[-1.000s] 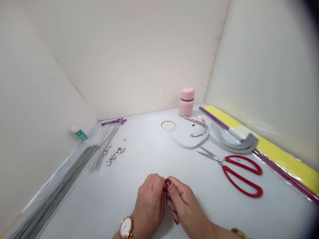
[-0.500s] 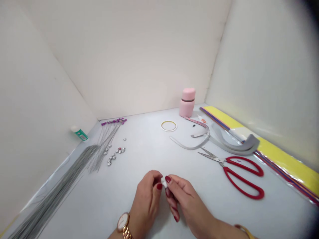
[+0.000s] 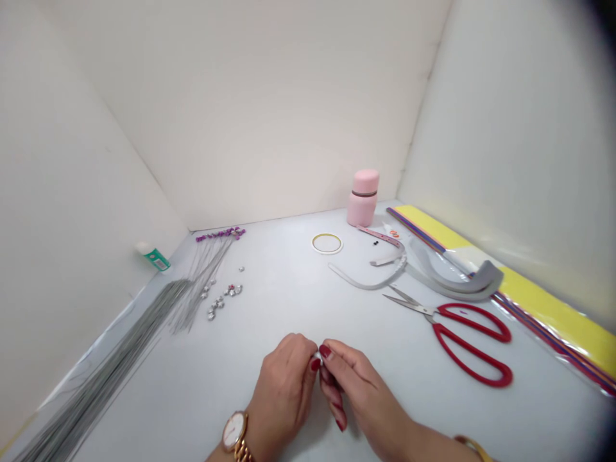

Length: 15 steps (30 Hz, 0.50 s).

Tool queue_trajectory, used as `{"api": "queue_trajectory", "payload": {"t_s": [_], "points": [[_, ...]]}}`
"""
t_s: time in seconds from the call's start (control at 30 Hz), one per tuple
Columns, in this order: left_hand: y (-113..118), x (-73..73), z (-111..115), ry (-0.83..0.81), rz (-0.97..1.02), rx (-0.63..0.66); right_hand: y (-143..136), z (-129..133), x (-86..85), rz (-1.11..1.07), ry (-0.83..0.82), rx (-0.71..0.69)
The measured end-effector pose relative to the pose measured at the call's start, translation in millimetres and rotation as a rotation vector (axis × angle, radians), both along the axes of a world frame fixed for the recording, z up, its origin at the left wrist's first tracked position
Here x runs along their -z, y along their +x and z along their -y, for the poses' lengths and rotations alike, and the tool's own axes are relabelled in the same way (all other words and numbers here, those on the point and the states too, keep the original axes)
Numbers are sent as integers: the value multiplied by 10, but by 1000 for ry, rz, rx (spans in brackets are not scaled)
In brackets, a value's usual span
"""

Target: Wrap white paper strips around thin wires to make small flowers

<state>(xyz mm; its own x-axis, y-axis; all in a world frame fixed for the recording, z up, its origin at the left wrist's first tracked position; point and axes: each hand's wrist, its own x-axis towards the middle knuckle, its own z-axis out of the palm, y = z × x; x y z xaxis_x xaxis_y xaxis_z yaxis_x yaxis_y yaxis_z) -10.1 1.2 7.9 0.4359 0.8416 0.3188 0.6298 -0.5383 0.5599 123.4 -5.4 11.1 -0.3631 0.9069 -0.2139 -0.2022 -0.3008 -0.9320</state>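
Observation:
My left hand [image 3: 287, 382] and my right hand [image 3: 359, 385] meet fingertip to fingertip at the front middle of the table. Between their pinched thumbs and forefingers is a small silvery-white piece [image 3: 318, 357], mostly covered by the fingers. Red scissors [image 3: 474, 343] lie with blades partly apart to the right of my right hand. On the left are several small silver pieces [image 3: 217, 304], beside a bundle of thin grey wires [image 3: 115, 362]. Other wires have purple tips [image 3: 221, 235].
A pink bottle [image 3: 362, 199] stands at the back, near a tape ring [image 3: 326, 243]. Curled clear-grey strips [image 3: 447, 282] and yellow packs [image 3: 543, 295] lie along the right wall. A green-and-white tube [image 3: 156, 258] is by the left wall.
My left hand has turned slightly, and its fingers have closed in toward my right fingertips. Less of the small piece shows between them.

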Motion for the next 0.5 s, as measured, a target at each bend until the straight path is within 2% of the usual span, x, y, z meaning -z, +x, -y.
{"api": "queue_trajectory", "payload": {"t_s": [0.2, 0.5], "points": [[25, 18, 11, 149, -48, -54, -22, 31, -7, 12, -11, 14], [66, 80, 44, 251, -62, -69, -57, 142, 59, 48, 83, 60]]}}
